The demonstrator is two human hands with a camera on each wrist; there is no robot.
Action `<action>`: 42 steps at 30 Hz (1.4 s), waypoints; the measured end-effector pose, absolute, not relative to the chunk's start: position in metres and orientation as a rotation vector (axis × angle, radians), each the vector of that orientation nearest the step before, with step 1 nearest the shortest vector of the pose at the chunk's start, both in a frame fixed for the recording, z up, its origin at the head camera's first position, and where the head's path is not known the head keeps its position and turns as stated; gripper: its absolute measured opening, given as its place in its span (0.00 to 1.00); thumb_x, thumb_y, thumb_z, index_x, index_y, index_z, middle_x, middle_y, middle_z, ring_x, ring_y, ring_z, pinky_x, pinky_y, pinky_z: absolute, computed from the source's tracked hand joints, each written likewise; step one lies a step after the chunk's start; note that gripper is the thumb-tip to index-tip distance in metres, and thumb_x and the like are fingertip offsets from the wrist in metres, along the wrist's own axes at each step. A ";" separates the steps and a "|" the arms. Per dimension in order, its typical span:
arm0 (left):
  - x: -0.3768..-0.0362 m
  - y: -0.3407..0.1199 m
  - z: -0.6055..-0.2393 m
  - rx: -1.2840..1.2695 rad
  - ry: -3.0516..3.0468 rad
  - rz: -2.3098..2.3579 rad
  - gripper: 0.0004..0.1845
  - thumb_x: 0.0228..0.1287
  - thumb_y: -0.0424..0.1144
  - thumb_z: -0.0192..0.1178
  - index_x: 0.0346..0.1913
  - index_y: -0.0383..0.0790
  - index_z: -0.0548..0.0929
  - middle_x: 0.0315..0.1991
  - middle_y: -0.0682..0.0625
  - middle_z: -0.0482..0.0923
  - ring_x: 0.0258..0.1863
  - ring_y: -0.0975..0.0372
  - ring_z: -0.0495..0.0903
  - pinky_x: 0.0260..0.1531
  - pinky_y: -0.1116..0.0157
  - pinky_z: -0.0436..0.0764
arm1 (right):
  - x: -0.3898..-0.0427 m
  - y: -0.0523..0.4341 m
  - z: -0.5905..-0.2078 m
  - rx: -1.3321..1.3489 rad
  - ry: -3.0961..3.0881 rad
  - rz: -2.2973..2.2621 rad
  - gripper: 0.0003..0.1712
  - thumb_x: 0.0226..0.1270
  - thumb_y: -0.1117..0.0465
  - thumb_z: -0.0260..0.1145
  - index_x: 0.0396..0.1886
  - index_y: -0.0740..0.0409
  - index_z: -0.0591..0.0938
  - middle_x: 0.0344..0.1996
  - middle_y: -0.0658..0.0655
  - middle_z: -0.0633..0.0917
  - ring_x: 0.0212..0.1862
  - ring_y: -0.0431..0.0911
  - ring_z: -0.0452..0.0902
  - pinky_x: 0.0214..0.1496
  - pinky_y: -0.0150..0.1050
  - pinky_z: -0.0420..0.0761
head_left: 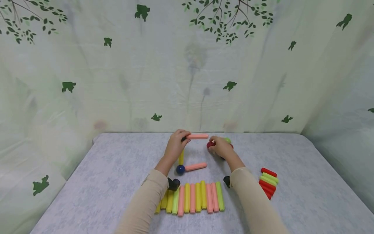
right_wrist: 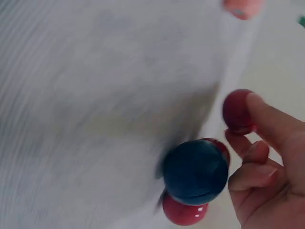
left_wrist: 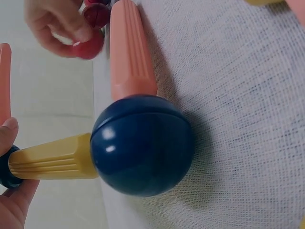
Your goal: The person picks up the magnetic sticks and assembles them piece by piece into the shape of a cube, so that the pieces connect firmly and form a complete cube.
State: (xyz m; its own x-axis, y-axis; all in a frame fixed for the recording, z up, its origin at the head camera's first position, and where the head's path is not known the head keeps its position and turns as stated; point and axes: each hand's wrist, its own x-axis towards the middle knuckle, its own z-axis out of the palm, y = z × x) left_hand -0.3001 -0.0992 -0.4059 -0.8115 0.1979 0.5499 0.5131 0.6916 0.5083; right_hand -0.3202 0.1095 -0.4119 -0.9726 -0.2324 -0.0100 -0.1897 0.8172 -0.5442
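Our left hand (head_left: 175, 146) pinched joint atop yellow stick (head_left: 181, 157), pink stick (head_left: 197, 136) attached; right hand (head_left: 221, 148) pinched red ball (right_wrist: 237, 111).

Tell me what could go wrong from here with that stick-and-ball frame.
1. The frame could tip: the yellow stick stands upright on one blue ball, steadied only by the left hand at the top joint.
2. The pink stick juts sideways with its far end unsupported, so it may droop or come off.
3. The right hand pinches a red ball beside loose balls; a nudge may roll them away.
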 end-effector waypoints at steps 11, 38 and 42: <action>-0.301 -0.098 -0.402 -0.479 -2.467 -0.904 0.14 0.53 0.32 0.64 0.44 0.40 0.82 0.42 0.46 0.74 0.39 0.56 0.75 0.36 0.65 0.76 | -0.311 0.133 -0.388 -0.343 2.279 -1.957 0.24 0.62 0.58 0.61 0.56 0.60 0.69 0.51 0.65 0.72 0.51 0.62 0.70 0.49 0.54 0.71; -0.301 -0.119 -0.415 -0.046 -2.856 -1.352 0.25 0.55 0.26 0.47 0.59 0.25 0.65 0.55 0.34 0.68 0.58 0.48 0.64 0.57 0.55 0.61 | -0.312 0.122 -0.414 -0.352 2.738 -1.328 0.21 0.61 0.74 0.53 0.56 0.72 0.71 0.50 0.67 0.76 0.46 0.52 0.71 0.47 0.45 0.73; -0.299 -0.120 -0.417 -0.012 -3.006 -1.371 0.25 0.60 0.29 0.45 0.62 0.28 0.63 0.60 0.37 0.64 0.61 0.48 0.59 0.59 0.54 0.58 | -0.312 0.120 -0.416 -0.404 2.813 -1.064 0.21 0.61 0.74 0.53 0.56 0.72 0.70 0.50 0.66 0.75 0.46 0.52 0.70 0.50 0.47 0.72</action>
